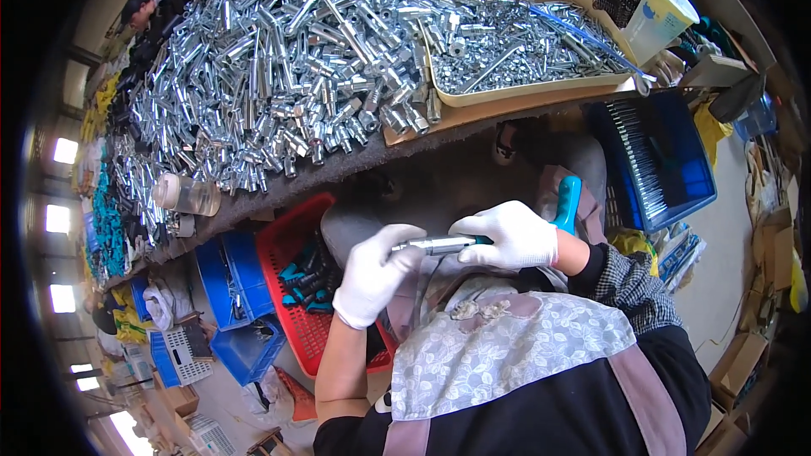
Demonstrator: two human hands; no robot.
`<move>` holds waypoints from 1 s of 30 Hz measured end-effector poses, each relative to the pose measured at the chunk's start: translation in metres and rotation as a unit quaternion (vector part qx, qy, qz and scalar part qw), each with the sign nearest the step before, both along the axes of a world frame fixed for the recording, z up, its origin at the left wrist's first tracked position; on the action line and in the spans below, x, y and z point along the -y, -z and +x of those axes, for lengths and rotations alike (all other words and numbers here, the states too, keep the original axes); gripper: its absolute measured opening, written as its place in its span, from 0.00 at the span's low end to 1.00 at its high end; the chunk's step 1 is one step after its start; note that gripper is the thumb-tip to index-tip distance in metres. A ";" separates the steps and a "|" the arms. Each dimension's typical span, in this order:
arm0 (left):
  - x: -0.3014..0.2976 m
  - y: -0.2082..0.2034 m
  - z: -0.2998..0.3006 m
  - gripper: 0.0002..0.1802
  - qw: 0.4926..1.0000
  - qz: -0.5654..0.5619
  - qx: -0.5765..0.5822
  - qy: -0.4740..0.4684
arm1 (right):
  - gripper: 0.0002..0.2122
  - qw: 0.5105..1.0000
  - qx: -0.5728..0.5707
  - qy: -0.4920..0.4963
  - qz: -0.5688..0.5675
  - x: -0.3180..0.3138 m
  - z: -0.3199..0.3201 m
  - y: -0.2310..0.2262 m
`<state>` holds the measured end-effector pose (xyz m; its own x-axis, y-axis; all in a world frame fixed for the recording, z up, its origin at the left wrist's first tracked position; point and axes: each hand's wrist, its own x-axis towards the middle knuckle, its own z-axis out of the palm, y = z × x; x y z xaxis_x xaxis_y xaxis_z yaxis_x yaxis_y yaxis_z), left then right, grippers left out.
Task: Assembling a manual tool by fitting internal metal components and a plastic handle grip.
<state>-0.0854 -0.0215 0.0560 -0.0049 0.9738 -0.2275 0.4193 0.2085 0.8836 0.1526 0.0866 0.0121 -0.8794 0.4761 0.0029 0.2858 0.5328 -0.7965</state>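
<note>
Both hands wear white gloves and meet above my lap around a slim silver metal cylinder (pixel 435 246), held about level. My left hand (pixel 372 274) pinches its left end, fingers closed. At the other end, which looks dark and teal, my right hand (pixel 511 238) is closed, its fingers partly hiding that part. A teal handle (pixel 568 203) sticks up behind the right wrist; whether it joins the cylinder I cannot tell. A patterned grey apron (pixel 515 355) covers my lap.
A bench edge runs ahead, heaped with shiny metal fittings (pixel 279 59). On it stand a cream tray (pixel 541 95) of small parts, a paper cup (pixel 661 17) and a jar (pixel 187 194). Below are a red basket (pixel 283 287) and blue bins (pixel 232 279); another blue bin (pixel 676 194) stands right.
</note>
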 end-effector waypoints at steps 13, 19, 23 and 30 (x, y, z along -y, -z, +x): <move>0.003 0.002 0.008 0.12 0.868 0.409 -0.245 0.137 | 0.21 1.000 -0.016 0.006 0.001 -0.001 0.002 0.005; 0.007 0.001 0.013 0.12 0.997 0.067 -0.033 -0.022 | 0.21 0.999 0.020 -0.006 0.038 -0.001 -0.001 -0.002; 0.002 0.003 0.012 0.11 0.873 0.393 -0.264 0.114 | 0.21 0.999 -0.022 0.001 0.031 -0.002 0.003 0.004; -0.001 -0.002 0.022 0.10 0.955 0.279 -0.086 0.059 | 0.24 0.992 -0.067 -0.068 -0.077 -0.016 0.003 0.003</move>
